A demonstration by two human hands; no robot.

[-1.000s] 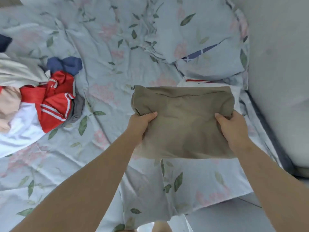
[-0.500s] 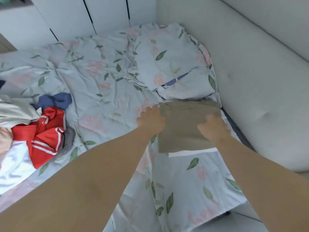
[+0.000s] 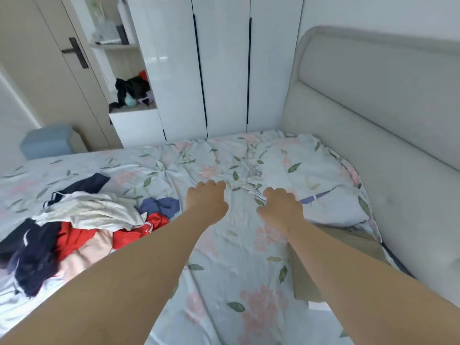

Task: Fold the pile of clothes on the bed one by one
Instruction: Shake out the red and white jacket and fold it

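Your hands have let go of the folded khaki cloth garment (image 3: 301, 277) and reached further up the bed. The garment has stayed down on the floral pale-blue bed sheet (image 3: 224, 257), close to the grey padded headboard (image 3: 373, 108). Your view has also lifted, so the room beyond the bed now shows.

Your right forearm crosses the khaki garment and hides its middle. You see only a strip on the side away from the headboard and a corner on the side towards it. A white edge (image 3: 316, 306) pokes out under the garment's near end; what it belongs to is hard to make out.

Your left hand (image 3: 207, 200) and right hand (image 3: 280, 207) sit over the rumpled sheet, the right one nearer the headboard. On each, the grip is released: the fingers bend loosely downward with nothing in them. The fingertips are tucked behind the knuckles, so you cannot tell whether they touch the sheet.

The loose pile of unfolded clothes (image 3: 74, 227), white, red, navy, pink and blue, lies on the bed well away from the headboard, and the frame edge cuts off its far side.

Beside the headboard stands a glossy white wardrobe (image 3: 224, 70). Further from the headboard, an open shelf (image 3: 132, 110) holds a dark tangle of cloth, too small to identify.
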